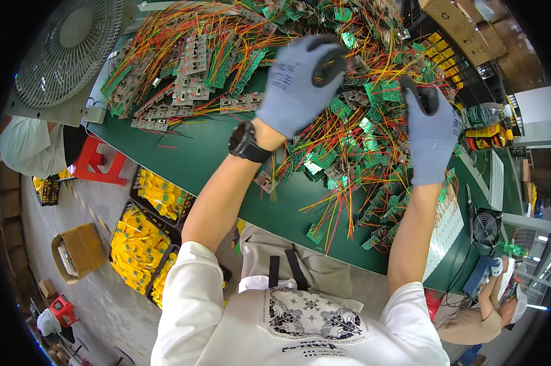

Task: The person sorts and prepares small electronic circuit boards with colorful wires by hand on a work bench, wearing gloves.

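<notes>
My left hand (pixel 301 85), in a grey glove with black-coated fingers, hovers over the heap near its far middle. Its thumb and fingers curve apart, with nothing visible between them. At the heap's right side is my right hand (pixel 433 125), gloved the same way, thumb and fingers parted around a gap. Beneath and between both hands lies a tangled heap of small green circuit boards (pixel 373 143) with red and yellow wires (pixel 333 204). Left of my left hand, panels of joined circuit boards (pixel 193 64) are stacked with wires attached. The green tabletop (pixel 184 152) carries all of it.
A fan (pixel 71 46) stands at the far left. Crates of yellow parts (pixel 138 247), a cardboard box (pixel 80 251) and a red stool (pixel 98 161) sit on the floor at left. Bottles (pixel 486 114) are at right, beyond my right hand. Other people sit at both sides.
</notes>
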Available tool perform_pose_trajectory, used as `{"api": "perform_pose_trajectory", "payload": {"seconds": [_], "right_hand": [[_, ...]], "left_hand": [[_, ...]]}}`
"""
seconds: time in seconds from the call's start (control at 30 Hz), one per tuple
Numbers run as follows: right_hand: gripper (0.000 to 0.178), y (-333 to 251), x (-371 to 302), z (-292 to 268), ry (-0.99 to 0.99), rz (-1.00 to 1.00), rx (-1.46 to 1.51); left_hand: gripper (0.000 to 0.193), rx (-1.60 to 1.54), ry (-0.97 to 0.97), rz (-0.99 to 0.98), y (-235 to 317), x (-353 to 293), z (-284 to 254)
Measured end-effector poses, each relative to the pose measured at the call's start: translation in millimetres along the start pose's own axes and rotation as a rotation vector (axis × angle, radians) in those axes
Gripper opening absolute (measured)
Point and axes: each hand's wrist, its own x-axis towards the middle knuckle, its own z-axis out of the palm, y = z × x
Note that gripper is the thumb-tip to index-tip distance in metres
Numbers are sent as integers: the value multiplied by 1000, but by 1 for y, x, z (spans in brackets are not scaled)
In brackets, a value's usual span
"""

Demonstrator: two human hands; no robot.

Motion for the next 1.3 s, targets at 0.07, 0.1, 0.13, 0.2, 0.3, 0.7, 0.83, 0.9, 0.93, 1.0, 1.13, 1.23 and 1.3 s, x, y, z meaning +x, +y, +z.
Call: {"api": "perform_pose_trajectory", "payload": {"seconds": [0.07,0.1,0.13,0.2,0.3,0.7,0.83,0.9,0.93,1.0,1.13,1.23,1.3], "right_hand": [[24,8,4,-6,59,10,122],[23,6,2,-9,53,45,180],[23,4,3,-10,59,43,183],[22,4,3,-9,102,16,247],[23,2,2,-10,49,47,335],[28,-7,-9,-12,-252,-90,456],[25,-17,-12,1,-570,221,928],[24,-17,-10,6,-445,288,1001],[24,-18,-10,5,-446,291,1002],[23,-18,-10,0,-416,279,1104],[22,-9,-11,5,-416,88,1085],[25,-6,-8,20,-243,-16,831],[27,-9,-11,20,-2,-94,650]], "left_hand": [[27,252,-101,-36,-11,10,-20],[26,453,-138,-32,-21,9,-25],[25,654,-171,-21,-30,8,-28],[24,717,-268,-16,-55,-5,-33],[23,780,-409,-99,-54,-4,-35],[28,385,240,145,-4,13,-29],[39,302,97,374,26,-1,-25],[52,221,-20,516,24,-5,-21],[52,221,-24,515,25,-4,-18],[62,-255,96,339,32,-4,-7],[51,-1064,-52,-553,50,0,0],[42,-989,-175,-773,53,0,-6],[34,-944,-187,-782,53,-3,-3]]}}
